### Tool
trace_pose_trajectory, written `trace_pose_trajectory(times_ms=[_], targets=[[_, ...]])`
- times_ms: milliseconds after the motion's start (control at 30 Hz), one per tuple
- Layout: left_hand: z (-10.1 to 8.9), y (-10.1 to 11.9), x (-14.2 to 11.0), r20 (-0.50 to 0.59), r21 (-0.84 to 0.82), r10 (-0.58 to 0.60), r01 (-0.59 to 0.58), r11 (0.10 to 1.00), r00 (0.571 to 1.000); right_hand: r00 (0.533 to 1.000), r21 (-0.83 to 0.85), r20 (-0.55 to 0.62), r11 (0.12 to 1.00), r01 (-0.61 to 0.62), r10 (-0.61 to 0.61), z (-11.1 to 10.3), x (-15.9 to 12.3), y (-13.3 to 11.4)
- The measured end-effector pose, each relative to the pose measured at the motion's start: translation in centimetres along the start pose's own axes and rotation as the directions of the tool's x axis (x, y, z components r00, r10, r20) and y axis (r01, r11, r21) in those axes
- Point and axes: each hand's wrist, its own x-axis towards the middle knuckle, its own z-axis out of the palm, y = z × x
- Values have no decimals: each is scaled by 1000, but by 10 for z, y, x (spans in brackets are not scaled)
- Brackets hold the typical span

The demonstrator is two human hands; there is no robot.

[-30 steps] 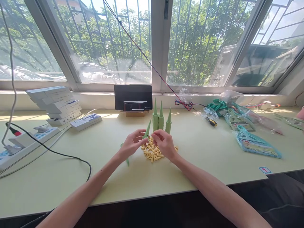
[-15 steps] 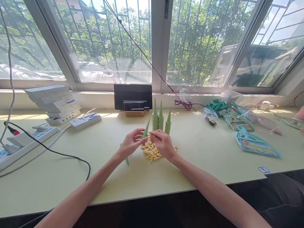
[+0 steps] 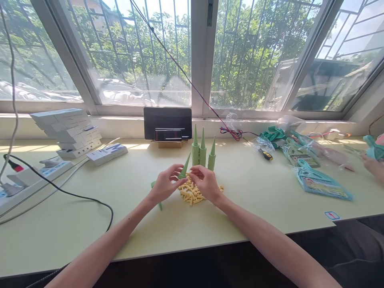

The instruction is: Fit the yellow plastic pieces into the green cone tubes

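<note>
My left hand (image 3: 165, 185) is closed around a green cone (image 3: 184, 167), whose tip points up and away. My right hand (image 3: 206, 183) pinches at the cone's base, over a heap of small yellow pieces (image 3: 192, 193) on the table; whether it holds one is hidden. Behind the heap, three green cones (image 3: 203, 151) stand upright side by side. Another green cone (image 3: 159, 204) lies under my left wrist, mostly hidden.
A dark tablet (image 3: 167, 122) leans on a stand at the back. White boxes (image 3: 71, 132) and a power strip (image 3: 33, 178) with a black cable (image 3: 87, 198) sit left. Packaged green items (image 3: 315, 176) and a screwdriver (image 3: 265, 154) lie right. Another person's hand (image 3: 372, 164) is at the right edge.
My hands have stayed almost still at the cone, with only small finger movement. Another person's hand holding something teal has come into view at the far right.
</note>
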Motion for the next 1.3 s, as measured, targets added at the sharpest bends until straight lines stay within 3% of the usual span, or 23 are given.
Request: trace_pose_trajectory(times_ms=[233, 700, 1300], targets=[[2, -1, -2, -34, 127, 50, -45, 991, 998, 999, 13, 8, 999, -32, 32, 0, 0, 1], [1, -1, -3, -21, 125, 66, -63, 990, 998, 994, 48, 27, 994, -103, 101, -3, -1, -4], [2, 0, -4, -7, 152, 69, -67, 986, 998, 995, -41, 54, 996, -77, 80, -4, -2, -2]])
